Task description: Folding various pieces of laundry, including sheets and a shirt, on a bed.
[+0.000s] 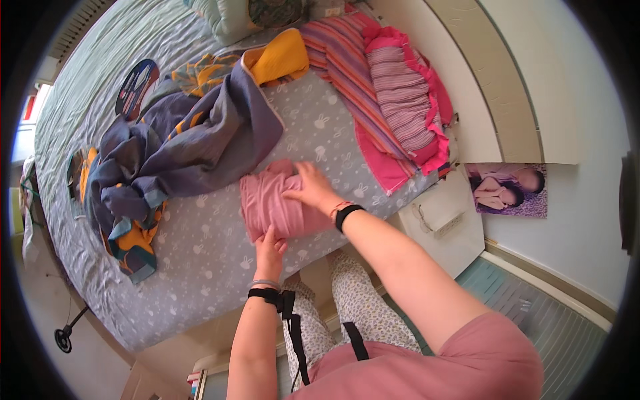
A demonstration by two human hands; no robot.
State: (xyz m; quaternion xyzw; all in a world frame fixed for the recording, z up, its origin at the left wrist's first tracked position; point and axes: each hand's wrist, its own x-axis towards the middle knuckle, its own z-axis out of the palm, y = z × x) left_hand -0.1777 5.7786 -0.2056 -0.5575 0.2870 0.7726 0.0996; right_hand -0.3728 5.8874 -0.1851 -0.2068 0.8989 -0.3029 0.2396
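A folded pink cloth [267,202], perhaps a garment, lies on the bed before me in a small, wrinkled bundle. At its near edge, my left hand [270,255] pinches the fabric, index finger pointing forward along it. My right hand [315,187] rests over its right side, thumb spread from the fingers and palm down. A wristband is on each wrist. Just beyond the bundle spreads a crumpled grey-purple blanket [215,135] with mustard-yellow parts.
The bed [200,270] has a grey rabbit-print sheet. Striped cloth with a pink ruffle [405,95] lies at the right, an oval fan-like object [137,90] at the left. Glasses [422,217] and a power strip [448,225] sit on a white bedside cabinet [462,250]. A photo print [507,190] leans behind.
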